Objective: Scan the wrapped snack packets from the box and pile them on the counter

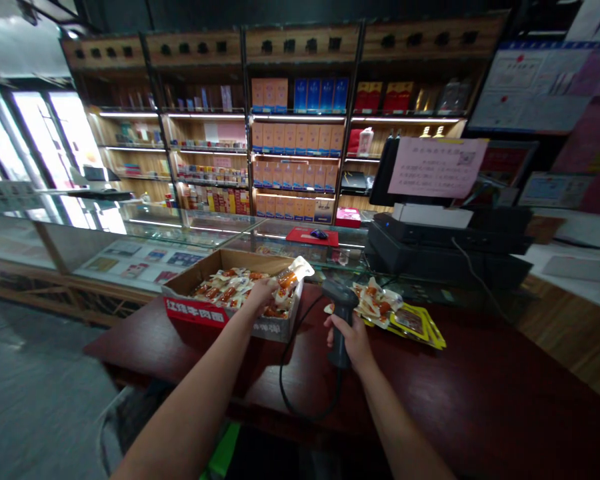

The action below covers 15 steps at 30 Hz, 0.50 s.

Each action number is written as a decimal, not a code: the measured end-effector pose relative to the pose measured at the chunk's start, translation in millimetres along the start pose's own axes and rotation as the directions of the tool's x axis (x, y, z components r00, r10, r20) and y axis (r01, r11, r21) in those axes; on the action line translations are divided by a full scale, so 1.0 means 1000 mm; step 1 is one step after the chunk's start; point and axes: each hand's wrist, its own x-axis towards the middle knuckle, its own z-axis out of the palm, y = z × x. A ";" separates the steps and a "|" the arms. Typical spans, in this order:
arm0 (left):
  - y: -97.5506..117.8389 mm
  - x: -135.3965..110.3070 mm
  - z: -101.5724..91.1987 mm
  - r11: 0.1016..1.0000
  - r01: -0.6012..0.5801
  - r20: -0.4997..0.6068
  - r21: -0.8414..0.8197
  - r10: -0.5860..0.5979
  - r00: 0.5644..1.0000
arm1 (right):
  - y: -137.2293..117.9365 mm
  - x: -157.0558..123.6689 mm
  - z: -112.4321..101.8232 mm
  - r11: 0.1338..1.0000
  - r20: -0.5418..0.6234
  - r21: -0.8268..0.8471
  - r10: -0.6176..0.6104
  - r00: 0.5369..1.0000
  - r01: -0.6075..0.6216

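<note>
My left hand (261, 294) is over an open cardboard box (195, 311) and grips a vacuum-sealed snack packet (296, 272) with orange-brown food inside. The packet tilts up above the box's right side. Many similar packets (233, 288) fill the box. In my right hand (354, 339) is a dark barcode scanner (341, 295), upright, with my fingers wrapped round its handle. Its black cable (283, 370) loops down over the table. Just right of the scanner lie more loose snack packets (377, 301), beside flat yellow-edged packs (417, 323).
The dark red table (460, 393) spans the foreground. Behind it stand a glass counter (220, 230) with a computer mouse (319, 234) on a red mat, and a black register (405, 250) with a paper-covered monitor (433, 170). Shelves of boxed goods (297, 138) line the back.
</note>
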 end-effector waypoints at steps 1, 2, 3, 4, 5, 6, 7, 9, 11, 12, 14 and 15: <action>0.002 0.001 0.001 0.999 -0.027 -0.020 -0.023 0.026 0.999 | 0.000 -0.002 -0.004 1.000 -0.002 -0.011 0.004 1.000 -0.004; 0.004 0.002 0.004 0.997 -0.061 -0.041 -0.050 0.059 0.997 | 0.000 -0.003 -0.008 1.000 -0.008 -0.019 0.006 1.000 -0.006; 0.007 0.002 0.009 0.992 -0.094 -0.052 -0.086 0.090 0.995 | 0.000 -0.005 -0.013 1.000 -0.017 -0.022 0.008 1.000 -0.008; 0.010 0.002 0.016 0.985 -0.124 -0.050 -0.120 0.119 0.992 | 0.000 -0.007 -0.019 1.000 -0.030 -0.020 0.009 1.000 -0.009; 0.013 0.001 0.026 0.978 -0.144 -0.035 -0.152 0.141 0.989 | 0.000 -0.009 -0.026 1.000 -0.049 -0.015 0.007 0.999 -0.008; 0.016 -0.002 0.039 0.973 -0.146 -0.003 -0.179 0.147 0.989 | -0.001 -0.012 -0.034 1.000 -0.070 -0.009 0.003 0.998 -0.004; 0.018 -0.005 0.054 0.972 -0.127 0.043 -0.197 0.138 0.990 | -0.002 -0.014 -0.043 1.000 -0.094 -0.004 -0.003 0.996 0.003; 0.021 -0.014 0.089 0.969 -0.056 0.147 -0.239 0.093 0.985 | -0.006 -0.019 -0.061 1.000 -0.146 -0.006 -0.014 0.989 0.013; 0.019 -0.023 0.129 0.956 0.020 0.249 -0.292 0.056 0.967 | -0.010 -0.025 -0.080 1.000 -0.197 -0.014 -0.018 0.980 0.016; 0.018 -0.028 0.148 0.949 0.055 0.290 -0.310 0.039 0.956 | -0.013 -0.027 -0.089 1.000 -0.221 -0.016 -0.017 0.975 0.014; 0.016 -0.034 0.183 0.934 0.108 0.339 -0.340 0.014 0.941 | -0.017 -0.032 -0.105 1.000 -0.261 -0.018 -0.018 0.965 0.014; 0.015 -0.036 0.199 0.928 0.127 0.351 -0.350 0.004 0.936 | -0.019 -0.034 -0.113 1.000 -0.275 -0.020 -0.023 0.961 0.018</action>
